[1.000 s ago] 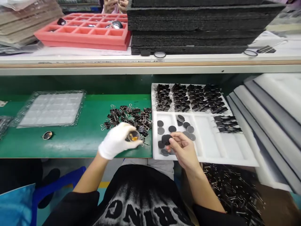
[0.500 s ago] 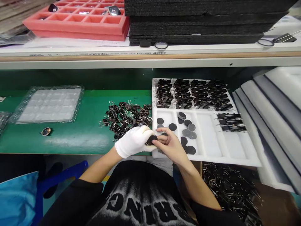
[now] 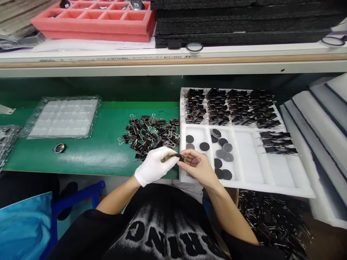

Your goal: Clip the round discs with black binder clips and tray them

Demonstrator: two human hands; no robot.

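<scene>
I see a small dark disc (image 3: 177,156) pinched between both hands at the near edge of the green worktop (image 3: 94,155): my gloved left hand (image 3: 154,167) and bare right hand (image 3: 199,167) each grip it. Loose binder clips (image 3: 150,133) lie just beyond; a white foam tray (image 3: 244,159) holds more discs to the right.
</scene>
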